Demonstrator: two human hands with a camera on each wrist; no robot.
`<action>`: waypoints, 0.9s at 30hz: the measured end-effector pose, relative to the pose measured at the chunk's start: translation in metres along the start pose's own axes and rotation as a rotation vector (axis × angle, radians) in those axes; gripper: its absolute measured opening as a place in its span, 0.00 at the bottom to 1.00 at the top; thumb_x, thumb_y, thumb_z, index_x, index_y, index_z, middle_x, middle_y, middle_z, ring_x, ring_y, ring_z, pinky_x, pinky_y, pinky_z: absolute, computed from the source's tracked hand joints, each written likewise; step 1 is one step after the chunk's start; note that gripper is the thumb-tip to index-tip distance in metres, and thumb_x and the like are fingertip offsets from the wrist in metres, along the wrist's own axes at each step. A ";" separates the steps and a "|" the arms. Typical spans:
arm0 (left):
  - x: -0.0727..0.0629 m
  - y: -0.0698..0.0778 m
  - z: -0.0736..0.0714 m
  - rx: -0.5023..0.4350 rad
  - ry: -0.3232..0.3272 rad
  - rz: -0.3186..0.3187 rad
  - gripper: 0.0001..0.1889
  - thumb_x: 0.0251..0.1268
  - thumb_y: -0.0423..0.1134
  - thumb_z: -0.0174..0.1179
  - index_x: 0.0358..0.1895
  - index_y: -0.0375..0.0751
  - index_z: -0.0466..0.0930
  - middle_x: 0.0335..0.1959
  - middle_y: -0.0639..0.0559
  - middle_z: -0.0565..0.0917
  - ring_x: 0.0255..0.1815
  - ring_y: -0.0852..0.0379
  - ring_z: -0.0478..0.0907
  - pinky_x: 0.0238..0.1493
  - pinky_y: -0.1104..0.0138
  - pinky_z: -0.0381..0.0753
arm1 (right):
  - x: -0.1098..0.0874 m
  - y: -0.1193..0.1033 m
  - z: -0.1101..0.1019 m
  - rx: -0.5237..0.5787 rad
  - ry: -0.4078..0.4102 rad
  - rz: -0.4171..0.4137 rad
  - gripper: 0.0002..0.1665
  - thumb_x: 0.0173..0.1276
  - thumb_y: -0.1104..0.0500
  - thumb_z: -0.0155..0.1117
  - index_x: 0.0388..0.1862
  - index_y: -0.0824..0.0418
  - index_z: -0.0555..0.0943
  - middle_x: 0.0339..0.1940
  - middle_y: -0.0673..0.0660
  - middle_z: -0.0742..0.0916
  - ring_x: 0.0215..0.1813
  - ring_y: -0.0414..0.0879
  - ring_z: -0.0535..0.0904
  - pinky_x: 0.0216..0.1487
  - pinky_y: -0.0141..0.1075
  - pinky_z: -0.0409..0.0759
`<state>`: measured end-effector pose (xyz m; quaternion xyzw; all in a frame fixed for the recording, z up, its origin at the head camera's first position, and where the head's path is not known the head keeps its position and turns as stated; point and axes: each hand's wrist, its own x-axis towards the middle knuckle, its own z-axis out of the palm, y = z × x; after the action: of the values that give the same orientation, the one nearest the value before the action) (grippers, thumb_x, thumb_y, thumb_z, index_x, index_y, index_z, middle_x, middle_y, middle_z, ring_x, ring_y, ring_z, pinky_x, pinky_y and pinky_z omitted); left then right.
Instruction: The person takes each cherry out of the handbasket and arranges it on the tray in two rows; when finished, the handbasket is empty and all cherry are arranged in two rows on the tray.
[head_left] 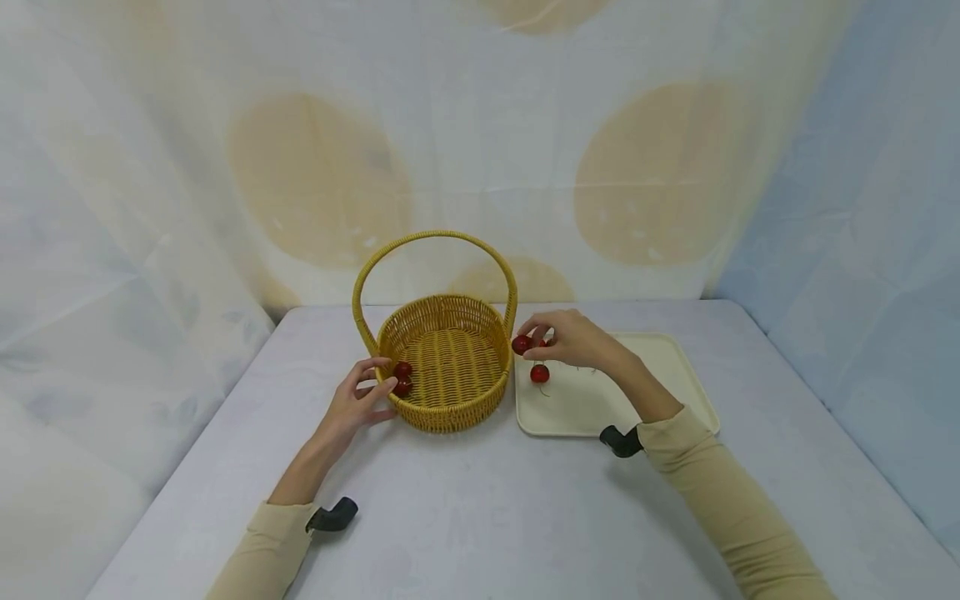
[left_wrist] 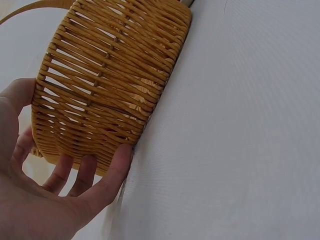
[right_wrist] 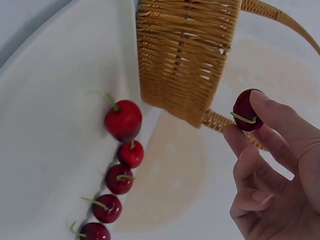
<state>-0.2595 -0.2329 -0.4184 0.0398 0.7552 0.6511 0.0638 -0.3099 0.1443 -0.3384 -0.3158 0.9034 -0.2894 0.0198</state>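
The held cherry [right_wrist: 243, 106] is pinched between thumb and fingertips of the right hand [head_left: 562, 335], just beside the yellow basket [head_left: 450, 418]. Its smooth skin could slip if that pinch loosens, or it might knock the rim if carried too low. The right hand reaches across the tray [head_left: 630, 404], where more cherries [right_wrist: 123, 120] lie; the left hand [head_left: 354, 407] grips the basket's left side, thumb and fingers curved around it.

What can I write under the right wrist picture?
The right hand pinches a dark red cherry near the basket; five more cherries lie on the tray.
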 end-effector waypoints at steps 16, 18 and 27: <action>0.000 0.001 0.000 0.005 0.005 -0.009 0.31 0.70 0.47 0.60 0.71 0.44 0.60 0.61 0.40 0.61 0.65 0.39 0.68 0.58 0.41 0.79 | -0.020 0.038 0.003 -0.014 0.010 0.095 0.20 0.64 0.57 0.71 0.52 0.63 0.82 0.38 0.57 0.88 0.38 0.46 0.82 0.35 0.33 0.81; 0.000 0.001 0.000 0.008 0.006 -0.010 0.31 0.70 0.47 0.60 0.71 0.45 0.60 0.61 0.40 0.61 0.65 0.39 0.68 0.58 0.41 0.80 | -0.022 0.042 0.005 -0.029 0.011 0.112 0.19 0.63 0.56 0.71 0.52 0.62 0.83 0.38 0.56 0.88 0.38 0.45 0.82 0.35 0.33 0.81; -0.001 0.002 0.000 0.001 0.006 -0.013 0.30 0.70 0.46 0.60 0.71 0.45 0.60 0.60 0.42 0.61 0.65 0.40 0.69 0.58 0.41 0.79 | -0.027 0.059 0.016 -0.055 -0.003 0.195 0.20 0.63 0.54 0.71 0.51 0.63 0.83 0.35 0.55 0.89 0.33 0.41 0.81 0.32 0.32 0.78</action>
<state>-0.2585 -0.2323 -0.4165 0.0329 0.7561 0.6503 0.0656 -0.3177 0.1896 -0.3874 -0.2272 0.9374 -0.2608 0.0404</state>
